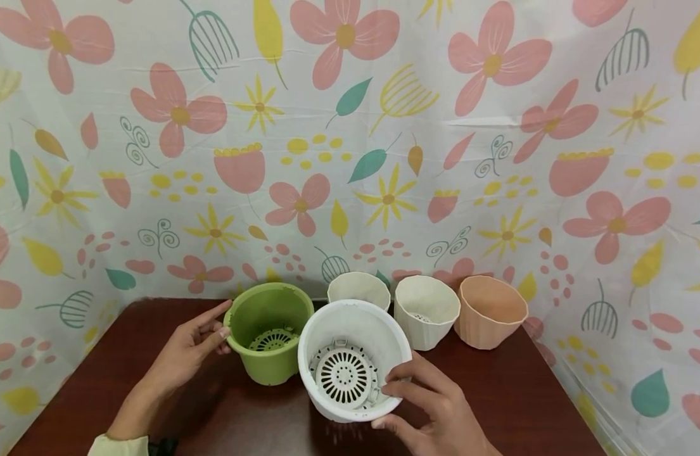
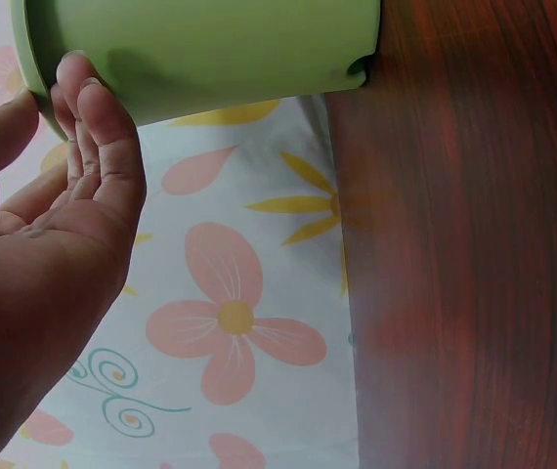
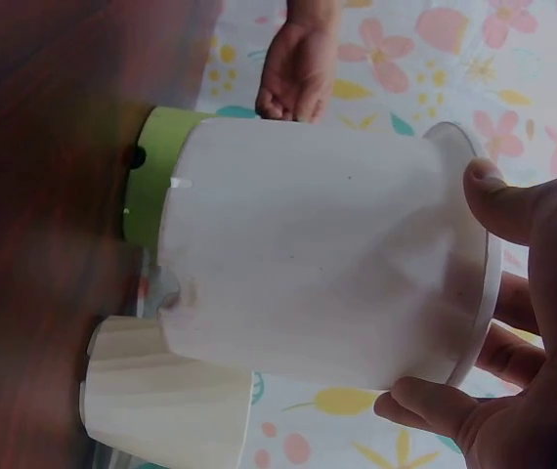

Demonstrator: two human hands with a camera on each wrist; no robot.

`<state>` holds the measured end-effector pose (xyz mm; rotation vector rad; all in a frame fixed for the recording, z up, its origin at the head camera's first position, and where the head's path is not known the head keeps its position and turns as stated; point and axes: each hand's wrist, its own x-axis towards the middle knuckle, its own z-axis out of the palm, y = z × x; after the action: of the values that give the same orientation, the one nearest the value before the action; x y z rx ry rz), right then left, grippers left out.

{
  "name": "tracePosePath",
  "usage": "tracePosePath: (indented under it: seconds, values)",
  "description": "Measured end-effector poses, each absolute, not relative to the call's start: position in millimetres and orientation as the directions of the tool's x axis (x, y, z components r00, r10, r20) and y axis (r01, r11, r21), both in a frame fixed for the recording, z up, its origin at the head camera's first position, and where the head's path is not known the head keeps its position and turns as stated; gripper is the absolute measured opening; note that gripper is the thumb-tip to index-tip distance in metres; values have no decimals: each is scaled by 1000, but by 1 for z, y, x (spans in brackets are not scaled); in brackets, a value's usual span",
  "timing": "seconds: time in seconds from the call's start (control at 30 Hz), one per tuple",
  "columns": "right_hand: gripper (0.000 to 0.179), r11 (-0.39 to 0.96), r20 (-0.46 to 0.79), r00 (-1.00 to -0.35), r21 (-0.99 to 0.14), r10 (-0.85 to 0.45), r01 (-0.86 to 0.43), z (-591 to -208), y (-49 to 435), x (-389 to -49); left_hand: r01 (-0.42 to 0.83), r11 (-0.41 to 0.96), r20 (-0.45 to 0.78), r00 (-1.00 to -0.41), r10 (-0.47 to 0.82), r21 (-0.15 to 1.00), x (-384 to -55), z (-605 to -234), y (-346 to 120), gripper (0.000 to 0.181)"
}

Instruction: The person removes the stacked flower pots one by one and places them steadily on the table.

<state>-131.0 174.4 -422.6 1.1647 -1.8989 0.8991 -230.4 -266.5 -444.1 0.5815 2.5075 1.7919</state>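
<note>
A white plastic flowerpot [image 1: 358, 316] with a slotted round bottom is tilted so its inside faces me, above the dark table. My right hand [image 1: 441, 405] grips its rim at the lower right, some fingers over the edge inside and the thumb outside. In the right wrist view the pot's smooth outer wall [image 3: 318, 254] fills the middle. Left of it a green flowerpot [image 1: 272, 367] of similar shape stands on the table. My left hand [image 1: 184, 348] holds that pot's rim at its left side; the left wrist view shows thumb and fingers close at the rim.
Behind the white pot stands a cream faceted pot [image 1: 358, 285], partly hidden. To its right are another cream pot [image 1: 426, 329] and a peach one [image 1: 486, 326]. They stand along the back of the brown table [image 1: 241, 418], before a flower-printed cloth [image 1: 350, 145].
</note>
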Motion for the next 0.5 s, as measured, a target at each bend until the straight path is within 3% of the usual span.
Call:
tracePosePath:
  seconds: [0.27, 0.5]
  values:
    - [34, 348, 815, -365, -216, -450, -912, -427, 175, -135, 304, 293, 217, -930, 296, 906, -231, -442, -268, 58]
    - [34, 331, 806, -356, -213, -473, -920, -431, 177, -137, 313, 284, 226, -927, 299, 906, -232, -445, -268, 58]
